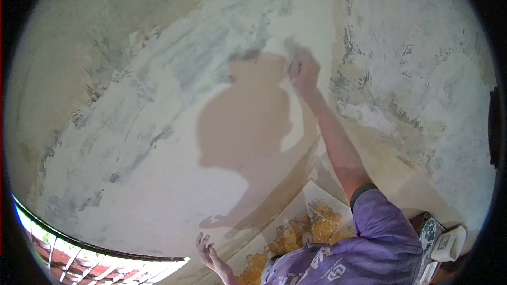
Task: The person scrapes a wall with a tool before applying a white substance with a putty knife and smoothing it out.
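Purple shirt (343, 256) and its wearer's right shoulder sit nearest the camera, at the lower edge. From there the right arm stretches up to the wall (132, 142), which fills most of the view ahead, coated in uneven white and grey with bare tan along its edges. The right hand (304, 71) is at the wall near the corner, its outline blurred; the fingers look curled inward, but how tightly, and whether they have hold of anything, I cannot tell. Low down, the left hand (209, 256) has its fingers loosely spread and partly bent, with nothing seen in them, near the wall; contact cannot be made out. A head-and-arm shadow (243, 126) falls across the pale coat between the hands. At lower right, a white container (449, 244) is beside the shirt; at lower left is a barred window (95, 264). I judge the step in hand to be working over the coated surface by the corner; the next move seems to call for even, light pressure there, with the shadow off the spot.
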Available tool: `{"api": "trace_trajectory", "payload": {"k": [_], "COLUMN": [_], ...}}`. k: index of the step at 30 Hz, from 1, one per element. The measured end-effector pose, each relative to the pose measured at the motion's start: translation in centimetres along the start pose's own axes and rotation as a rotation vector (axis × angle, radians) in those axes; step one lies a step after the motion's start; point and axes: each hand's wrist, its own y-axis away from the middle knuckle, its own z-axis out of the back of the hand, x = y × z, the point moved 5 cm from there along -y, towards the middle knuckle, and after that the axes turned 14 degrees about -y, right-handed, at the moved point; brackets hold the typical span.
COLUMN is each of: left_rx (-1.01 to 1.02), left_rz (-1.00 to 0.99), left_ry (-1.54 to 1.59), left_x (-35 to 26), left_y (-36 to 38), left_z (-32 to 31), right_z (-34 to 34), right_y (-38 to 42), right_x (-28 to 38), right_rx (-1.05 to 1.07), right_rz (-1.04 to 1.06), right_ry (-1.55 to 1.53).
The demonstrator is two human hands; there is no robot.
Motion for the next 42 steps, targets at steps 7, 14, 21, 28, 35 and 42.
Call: {"api": "trace_trajectory", "payload": {"k": [7,14,21,28,35,42], "left_rx": [0.097,-0.204,-0.198,-0.206,-0.293,-0.407], "left_rz": [-0.017,-0.279,-0.514,-0.521,-0.486,-0.433], "left_ry": [-0.083,-0.181,-0.564,-0.566,-0.654,-0.829], "left_x": [2.4,-1.5,-1.9,-2.2,-6.0,-8.8], "left_y": [0.4,-2.9,-6.0,-6.0,-6.9,-7.7], "left_z": [2.0,1.8,0.8,-3.1,-8.7,-14.3], "right_z": [1.2,-1.0,0.2,0.4,2.5,1.5], "right_y": [-4.0,9.4,11.8,10.4,6.0,2.8], "right_x": [0.2,9.5,11.5,9.7,0.5,-1.7], "right_rx": [-0.341,0.048,0.148,0.254,-0.056,0.097], "right_rz": [-0.285,-0.392,-0.283,-0.003,-0.320,0.080], "right_ry": [-0.074,-0.358,-0.213,-0.067,-0.217,-0.171]}}
